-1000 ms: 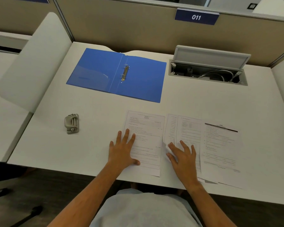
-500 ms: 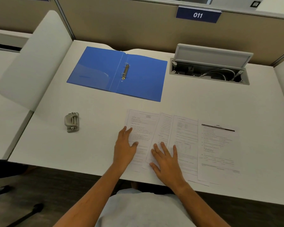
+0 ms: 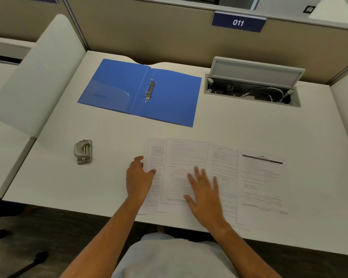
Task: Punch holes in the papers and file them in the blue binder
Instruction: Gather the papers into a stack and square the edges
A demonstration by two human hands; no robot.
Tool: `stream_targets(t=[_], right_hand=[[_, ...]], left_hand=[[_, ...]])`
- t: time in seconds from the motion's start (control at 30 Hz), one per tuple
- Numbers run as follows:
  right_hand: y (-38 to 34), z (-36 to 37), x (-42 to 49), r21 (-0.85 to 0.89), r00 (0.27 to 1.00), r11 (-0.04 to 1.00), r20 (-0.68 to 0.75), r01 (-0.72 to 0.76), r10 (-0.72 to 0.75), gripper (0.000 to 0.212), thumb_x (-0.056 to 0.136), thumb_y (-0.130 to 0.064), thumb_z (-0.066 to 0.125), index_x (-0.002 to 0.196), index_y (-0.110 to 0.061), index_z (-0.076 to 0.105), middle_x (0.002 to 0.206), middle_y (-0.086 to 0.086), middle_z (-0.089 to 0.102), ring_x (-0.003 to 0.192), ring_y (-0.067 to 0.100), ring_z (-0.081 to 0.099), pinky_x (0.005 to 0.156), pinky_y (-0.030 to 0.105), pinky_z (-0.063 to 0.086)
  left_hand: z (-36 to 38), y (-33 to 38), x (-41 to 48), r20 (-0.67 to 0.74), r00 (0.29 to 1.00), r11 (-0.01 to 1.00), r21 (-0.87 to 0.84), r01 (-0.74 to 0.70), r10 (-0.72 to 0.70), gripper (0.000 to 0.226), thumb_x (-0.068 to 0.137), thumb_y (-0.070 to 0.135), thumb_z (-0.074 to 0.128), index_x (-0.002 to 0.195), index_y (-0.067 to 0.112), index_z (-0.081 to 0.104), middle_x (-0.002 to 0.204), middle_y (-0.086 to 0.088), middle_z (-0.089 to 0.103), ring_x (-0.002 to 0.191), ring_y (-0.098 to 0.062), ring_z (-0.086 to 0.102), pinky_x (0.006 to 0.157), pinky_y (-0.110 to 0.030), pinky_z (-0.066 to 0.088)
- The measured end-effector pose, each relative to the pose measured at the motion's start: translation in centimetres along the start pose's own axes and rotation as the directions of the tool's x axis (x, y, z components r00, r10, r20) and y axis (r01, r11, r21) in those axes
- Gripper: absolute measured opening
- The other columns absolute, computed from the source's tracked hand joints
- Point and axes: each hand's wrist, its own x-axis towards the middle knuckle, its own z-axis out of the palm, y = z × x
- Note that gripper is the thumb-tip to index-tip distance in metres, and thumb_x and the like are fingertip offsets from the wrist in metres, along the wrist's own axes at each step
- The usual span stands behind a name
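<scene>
Even, soft light, seems from above, fairly bright; white desk (image 3: pixel 113 187) reads clean w/o blown-out spots. Shadows faint & diffuse: thin line under blue binder's (image 3: pixel 169 101) near edge, darker inside cable tray (image 3: pixel 249 93). Mild sheen on binder's left cover. Floor (image 3: pixel 48 227) below desk edge dim. Wide-angle lens bends partition (image 3: pixel 149 37) & desk edges twd frame sides. Right hand (image 3: pixel 205 193) slightly motion-blurred at fingers; left hand (image 3: pixel 138 177) sharper. Print on papers (image 3: pixel 261 183) too soft to read; "011" sign (image 3: pixel 238 22) legible. Hole punch (image 3: pixel 83 151) detail mushy, slight compression softness overall.
</scene>
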Motion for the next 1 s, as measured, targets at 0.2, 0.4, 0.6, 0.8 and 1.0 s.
stream_targets(t=[0.2,0.4,0.6,0.8,1.0], right_hand=[[6.8,0.5,-4.6,-0.057,0.977,0.982,0.104,-0.181,0.186,0.113,0.088,-0.094,0.032,0.173,-0.027,-0.003,0.182,0.007,-0.008,0.168,0.032,-0.004,0.128,0.073,0.001],[6.5,2.1,-5.2,-0.105,0.982,0.992,0.165,-0.076,0.093,0.105,0.093,-0.091,0.031,0.173,-0.027,0.009,0.182,0.011,0.002,0.166,0.038,0.009,0.125,0.078,0.012],[5.5,2.2,-4.8,-0.063,0.991,0.997,0.119,-0.050,0.057,0.076,0.108,-0.070,0.024,0.172,-0.029,0.019,0.181,0.006,0.013,0.166,0.033,0.017,0.125,0.076,0.019],[2.2,1.4,-2.2,0.017,0.984,1.000,0.175,0.016,-0.019,0.077,0.107,-0.073,0.017,0.172,-0.031,0.014,0.181,0.000,0.009,0.167,0.027,0.006,0.129,0.071,0.005],[-1.4,2.0,0.8,0.061,0.958,0.983,0.220,0.174,-0.183,0.079,0.107,-0.076,0.020,0.172,-0.032,0.014,0.181,-0.003,-0.006,0.168,0.024,-0.007,0.130,0.065,-0.005]], left_hand=[[1.3,0.0,-0.8,0.075,0.996,0.944,0.322,-0.070,0.048,0.095,0.076,0.068,0.082,0.153,0.028,0.044,0.139,-0.005,0.048,0.128,-0.027,0.050,0.085,-0.043,0.055],[3.0,0.5,-1.6,0.126,0.985,0.884,0.438,-0.163,0.120,0.115,0.069,0.072,0.084,0.163,0.030,0.032,0.136,-0.005,0.044,0.121,-0.024,0.050,0.076,-0.038,0.056],[3.4,0.2,-1.4,0.146,0.979,0.881,0.432,-0.191,0.141,0.111,0.072,0.069,0.084,0.163,0.031,0.035,0.134,-0.004,0.043,0.118,-0.022,0.052,0.082,-0.036,0.059],[3.0,-0.5,-0.9,0.167,0.971,0.907,0.357,-0.222,0.172,0.101,0.077,0.058,0.087,0.161,0.027,0.041,0.130,-0.004,0.046,0.116,-0.020,0.053,0.092,-0.032,0.055],[2.5,-1.6,0.2,0.186,0.966,0.954,0.205,-0.220,0.182,0.064,0.103,0.040,0.065,0.161,0.026,0.042,0.125,-0.003,0.048,0.112,-0.019,0.058,0.105,-0.042,0.057]])
